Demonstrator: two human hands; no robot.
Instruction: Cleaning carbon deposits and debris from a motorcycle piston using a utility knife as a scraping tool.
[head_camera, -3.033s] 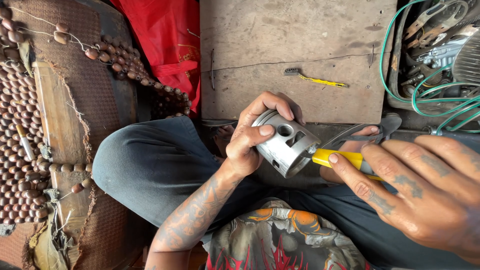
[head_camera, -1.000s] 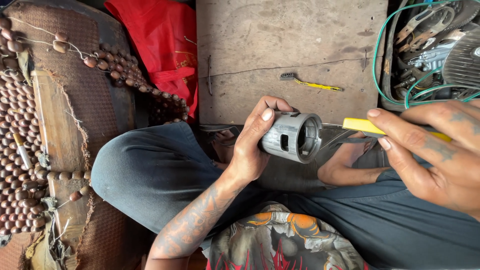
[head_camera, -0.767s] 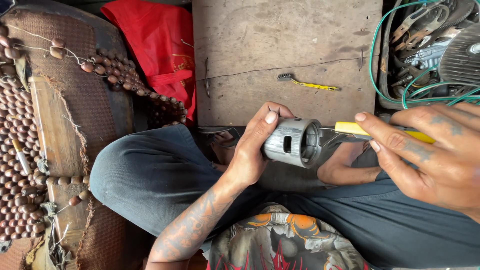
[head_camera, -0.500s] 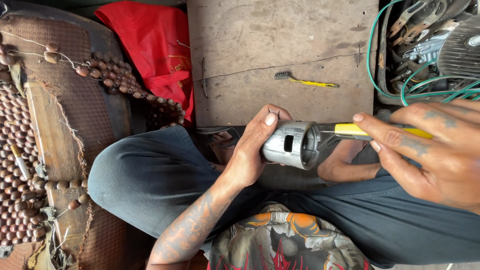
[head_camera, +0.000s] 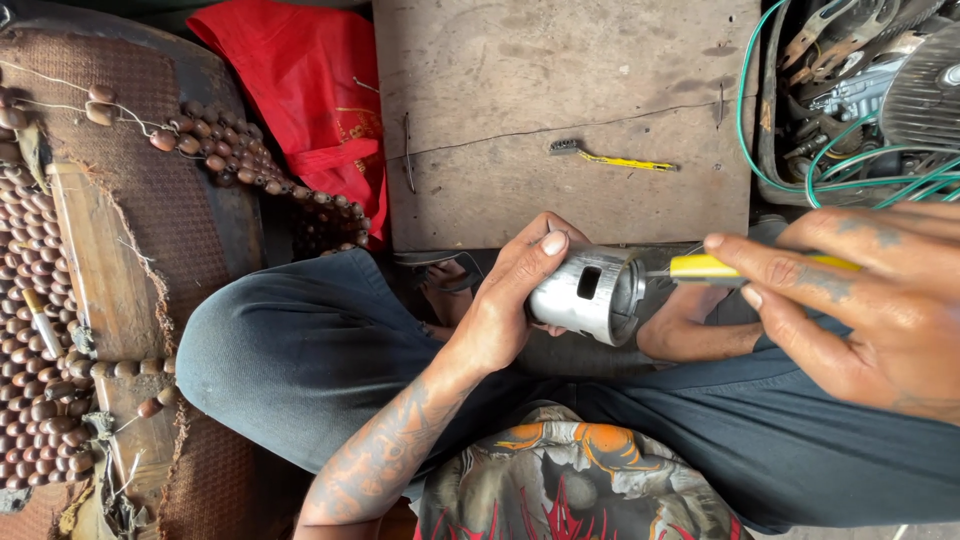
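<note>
Hiding yellow tool's (head_camera: 705, 266) tip: piston (head_camera: 588, 293)

Metal piston (head_camera: 590, 293) — silver-grey, hollow cylinder, round side hole facing up, lying sideways above the lap, open end toward the yellow-handled tool (head_camera: 745, 266) — whose tip enters that opening.

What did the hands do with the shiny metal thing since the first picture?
The left hand turned the piston so its open end now faces the right hand. The right hand lifted the yellow-handled tool from beneath the piston and now points its tip into that opening. Both hands kept their grips throughout. The small brush on the board stayed put.
</note>
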